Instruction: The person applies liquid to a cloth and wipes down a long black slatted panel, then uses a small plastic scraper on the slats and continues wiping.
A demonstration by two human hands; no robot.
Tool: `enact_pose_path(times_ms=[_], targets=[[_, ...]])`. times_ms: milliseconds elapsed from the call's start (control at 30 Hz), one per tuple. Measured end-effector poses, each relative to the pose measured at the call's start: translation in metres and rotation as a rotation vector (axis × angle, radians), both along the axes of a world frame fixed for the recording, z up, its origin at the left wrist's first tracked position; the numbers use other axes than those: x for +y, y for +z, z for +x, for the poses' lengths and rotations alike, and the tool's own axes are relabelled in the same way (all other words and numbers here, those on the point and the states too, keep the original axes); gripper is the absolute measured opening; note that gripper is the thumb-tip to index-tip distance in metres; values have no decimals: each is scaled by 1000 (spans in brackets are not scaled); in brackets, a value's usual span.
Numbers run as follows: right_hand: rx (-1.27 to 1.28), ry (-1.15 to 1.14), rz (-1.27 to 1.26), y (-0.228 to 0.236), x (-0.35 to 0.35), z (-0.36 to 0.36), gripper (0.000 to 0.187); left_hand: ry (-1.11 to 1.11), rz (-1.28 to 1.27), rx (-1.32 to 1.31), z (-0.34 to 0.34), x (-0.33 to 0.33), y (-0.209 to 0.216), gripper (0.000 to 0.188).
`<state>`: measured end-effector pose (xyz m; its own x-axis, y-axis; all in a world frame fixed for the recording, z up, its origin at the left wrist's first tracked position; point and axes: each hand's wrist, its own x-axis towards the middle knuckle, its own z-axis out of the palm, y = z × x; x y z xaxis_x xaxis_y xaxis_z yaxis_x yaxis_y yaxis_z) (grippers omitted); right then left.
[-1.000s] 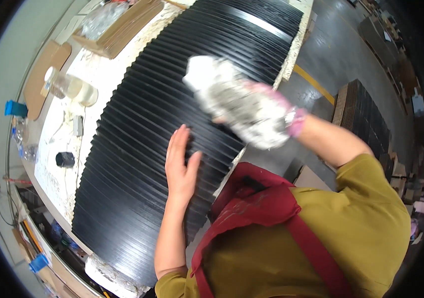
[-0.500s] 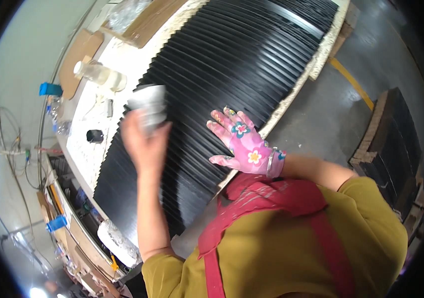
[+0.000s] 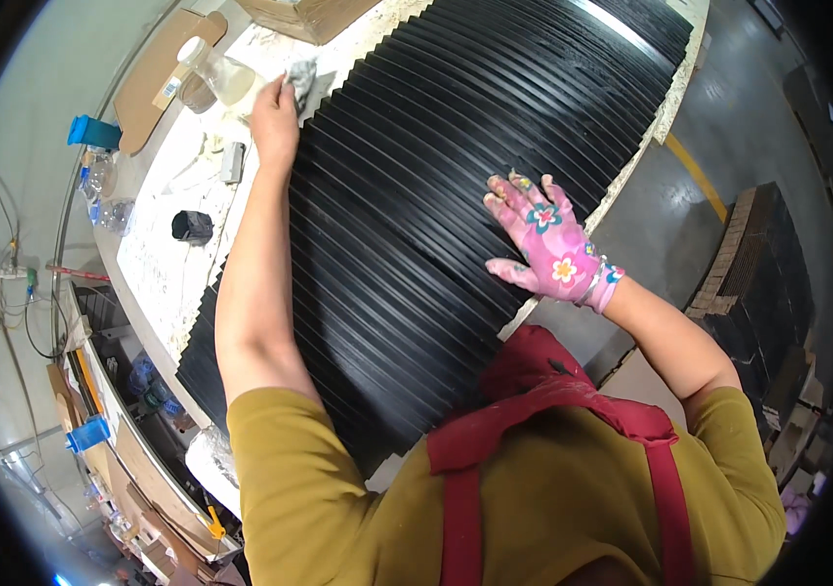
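My bare left hand (image 3: 273, 119) is at the far left edge of a row of long black overlapping strips (image 3: 407, 186). Its fingers are closed on a crumpled grey-white cloth (image 3: 302, 78), partly hidden by the hand. My right hand (image 3: 558, 244) wears a pink flowered glove. It lies over the strips near their right edge, fingers spread, holding nothing. The strips are fanned out like steps across a pale worktable (image 3: 158, 254).
Left of the strips stand a clear bottle with a white cap (image 3: 216, 70), a small black cup (image 3: 192, 227) and a small grey block (image 3: 232, 163). A cardboard box (image 3: 314, 15) sits at the back. Stacked dark boards (image 3: 753, 283) stand on the floor at right.
My left hand has moved away from me with the cloth, toward the strips' far left edge. My right hand has shifted right and slightly farther out, still spread.
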<state>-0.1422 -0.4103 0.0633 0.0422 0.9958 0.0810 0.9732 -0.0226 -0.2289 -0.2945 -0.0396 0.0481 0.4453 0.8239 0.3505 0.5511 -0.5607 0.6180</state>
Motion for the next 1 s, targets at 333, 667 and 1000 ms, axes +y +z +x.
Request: enact_pose_path(times_ms=[333,667,1000], targets=[[38,-63,0,-6,2,-63,72,-499,335,651,-70,-154,-9,47],[-33,-107,-44,-13,-1,-63,74,-467,343,180,-95,-141,35,29],[-43,-91,-29,-8,4,-66,73,-542,441,478,-112,-84,7,23]])
